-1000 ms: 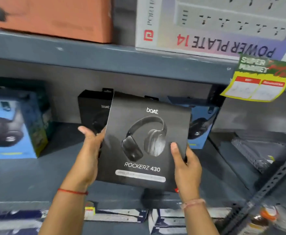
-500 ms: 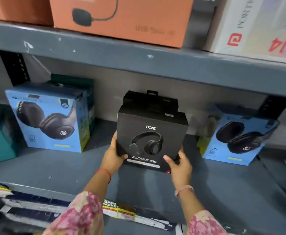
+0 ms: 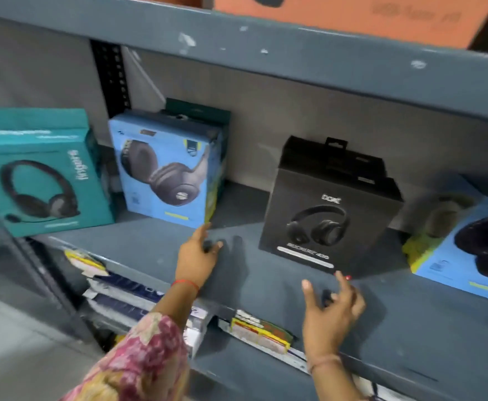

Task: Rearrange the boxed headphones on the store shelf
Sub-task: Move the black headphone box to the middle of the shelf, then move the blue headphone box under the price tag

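Head view: black headphone box (image 3: 328,209) stands upright on the grey shelf (image 3: 266,285), printed front facing outward, long axis vertical.

Half a second ago both hands gripped the box's lower corners; now neither touches it. The left hand (image 3: 195,257) reaches forward, palm down, fingers spread loosely near the bottom corner of the light blue box (image 3: 167,169). The right hand (image 3: 331,309) hovers just below the black box's front edge, fingers open and empty. A teal box (image 3: 39,172) stands at far left.

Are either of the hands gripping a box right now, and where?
Nothing is held. The left hand and right hand are open above the shelf; the black headphone box stands free.
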Demonstrator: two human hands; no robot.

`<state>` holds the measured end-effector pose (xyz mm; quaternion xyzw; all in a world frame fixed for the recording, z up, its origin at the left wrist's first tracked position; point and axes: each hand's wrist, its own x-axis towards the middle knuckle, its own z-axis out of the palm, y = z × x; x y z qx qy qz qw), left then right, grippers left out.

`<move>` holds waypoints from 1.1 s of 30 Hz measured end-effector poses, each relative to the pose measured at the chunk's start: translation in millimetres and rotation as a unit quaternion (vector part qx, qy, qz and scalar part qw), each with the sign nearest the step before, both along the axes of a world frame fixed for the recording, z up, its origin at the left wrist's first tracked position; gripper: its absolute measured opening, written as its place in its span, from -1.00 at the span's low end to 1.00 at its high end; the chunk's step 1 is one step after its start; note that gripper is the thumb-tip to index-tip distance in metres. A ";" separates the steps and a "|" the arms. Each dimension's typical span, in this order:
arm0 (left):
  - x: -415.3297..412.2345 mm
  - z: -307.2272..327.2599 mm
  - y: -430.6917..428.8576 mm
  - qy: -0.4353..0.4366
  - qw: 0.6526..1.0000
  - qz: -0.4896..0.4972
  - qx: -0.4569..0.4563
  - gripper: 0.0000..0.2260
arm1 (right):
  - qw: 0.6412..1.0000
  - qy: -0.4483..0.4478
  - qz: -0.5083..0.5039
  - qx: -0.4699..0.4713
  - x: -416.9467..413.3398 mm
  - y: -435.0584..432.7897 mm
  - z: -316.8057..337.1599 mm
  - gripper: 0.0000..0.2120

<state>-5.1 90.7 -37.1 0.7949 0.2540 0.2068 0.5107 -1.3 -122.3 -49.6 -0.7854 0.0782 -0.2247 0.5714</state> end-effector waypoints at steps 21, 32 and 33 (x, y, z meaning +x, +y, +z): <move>-6.9 13.1 138.9 -0.008 0.989 0.145 -0.032 -0.16 | 0.946 0.122 0.295 0.054 57.4 213.6 21.4 -0.78; -110.6 50.6 99.2 -0.049 0.987 0.041 -0.150 -0.61 | 0.928 0.153 0.315 0.130 -19.1 150.0 58.5 -0.77; -113.0 52.7 99.1 -0.046 0.987 0.043 -0.147 -0.57 | 0.927 0.156 0.314 0.133 -21.6 148.9 60.9 -0.79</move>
